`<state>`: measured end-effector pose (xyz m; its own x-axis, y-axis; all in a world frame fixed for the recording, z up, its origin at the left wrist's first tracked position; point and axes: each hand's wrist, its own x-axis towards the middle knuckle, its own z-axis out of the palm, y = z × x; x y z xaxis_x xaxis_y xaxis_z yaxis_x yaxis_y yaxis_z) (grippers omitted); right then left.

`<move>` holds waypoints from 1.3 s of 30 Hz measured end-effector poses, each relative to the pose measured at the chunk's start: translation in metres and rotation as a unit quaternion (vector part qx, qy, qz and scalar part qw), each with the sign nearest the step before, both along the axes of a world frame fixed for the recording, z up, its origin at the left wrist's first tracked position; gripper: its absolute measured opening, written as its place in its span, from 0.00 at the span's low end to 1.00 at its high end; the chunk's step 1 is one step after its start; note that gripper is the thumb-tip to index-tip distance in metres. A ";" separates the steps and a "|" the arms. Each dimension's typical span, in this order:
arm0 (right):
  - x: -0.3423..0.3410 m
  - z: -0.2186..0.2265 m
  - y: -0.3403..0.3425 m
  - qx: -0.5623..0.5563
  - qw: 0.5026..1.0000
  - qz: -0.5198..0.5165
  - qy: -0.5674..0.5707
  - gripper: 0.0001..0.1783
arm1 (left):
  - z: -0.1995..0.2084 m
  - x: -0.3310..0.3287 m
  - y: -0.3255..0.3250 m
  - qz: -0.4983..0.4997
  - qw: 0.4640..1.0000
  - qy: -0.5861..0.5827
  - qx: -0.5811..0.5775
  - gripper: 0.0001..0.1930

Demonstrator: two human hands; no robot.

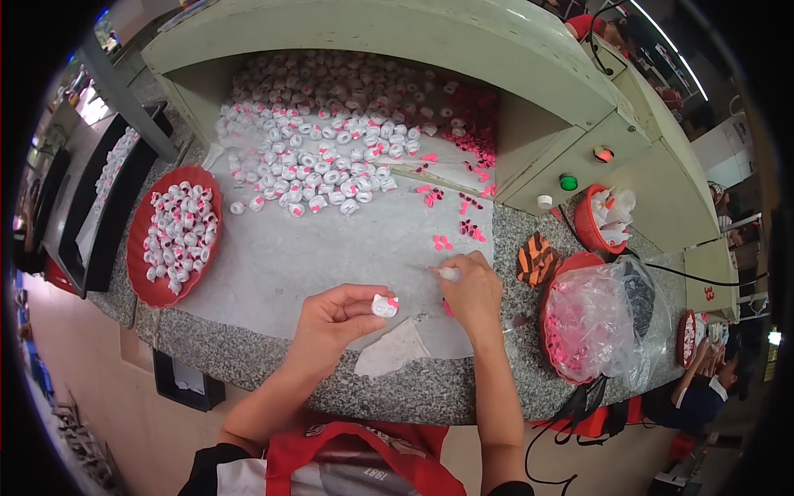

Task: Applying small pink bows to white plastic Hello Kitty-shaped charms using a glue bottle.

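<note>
Between the thumb and fingers of my left hand (335, 324) is a small white cat-head-shaped piece (384, 307) with a pink bow. My right hand (475, 296) pinches a small white applicator (449, 274) whose thin tip points left, above the sheet and apart from the held piece. Beyond my right hand, little pink bow pieces (442, 242) lie in small groups. Dark pink bits (471, 231) lie among them. A big heap of similar white pieces (331, 140) spreads under the hood on the pale sheet (314, 252).
A red dish (139, 269) of white pieces stands at left. On the right are an orange-and-black striped cloth (536, 258), a red basin (552, 351) with a plastic bag (600, 314), and a red basket (589, 227). The pale green hood (389, 37) closes off the back.
</note>
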<state>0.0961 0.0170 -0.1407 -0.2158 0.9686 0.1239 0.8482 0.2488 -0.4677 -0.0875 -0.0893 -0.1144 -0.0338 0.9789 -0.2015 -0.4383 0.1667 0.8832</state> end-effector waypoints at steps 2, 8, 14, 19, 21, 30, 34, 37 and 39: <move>0.004 -0.001 -0.002 0.021 1.000 0.008 0.005 0.08 | -0.001 0.000 0.000 0.003 1.000 0.009 0.001 0.17; -0.005 0.003 -0.019 -0.017 0.973 0.010 0.228 0.05 | -0.005 0.000 0.002 0.040 0.999 0.012 0.019 0.16; -0.006 0.007 -0.019 -0.089 0.950 -0.056 0.293 0.05 | -0.005 -0.007 0.000 0.048 0.998 0.020 0.017 0.16; -0.019 0.049 -0.053 -0.252 0.861 0.031 0.441 0.04 | -0.004 0.001 0.002 0.039 0.999 0.028 0.020 0.15; -0.023 0.053 -0.058 -0.266 0.854 0.066 0.443 0.04 | 0.001 0.007 0.003 0.016 0.999 0.008 0.028 0.15; -0.021 0.051 -0.068 -0.228 0.870 0.009 0.438 0.06 | 0.011 0.014 -0.001 0.011 0.996 0.017 0.085 0.16; -0.028 0.056 -0.073 -0.196 0.879 0.005 0.435 0.08 | 0.004 0.005 -0.001 0.003 0.995 -0.001 0.095 0.15; -0.032 0.054 -0.076 -0.186 0.876 0.012 0.445 0.10 | 0.004 0.004 -0.002 -0.007 0.998 -0.035 0.060 0.15; -0.035 0.055 -0.077 -0.173 0.879 0.021 0.444 0.11 | 0.002 0.006 -0.004 0.017 0.992 -0.032 0.123 0.14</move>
<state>0.0610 -0.0602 -0.0853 -0.2186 0.9750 -0.0388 0.1038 -0.0163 -0.9945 -0.0813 -0.0929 -0.1127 -0.0634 0.9972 0.0402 -0.4968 -0.0665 0.8653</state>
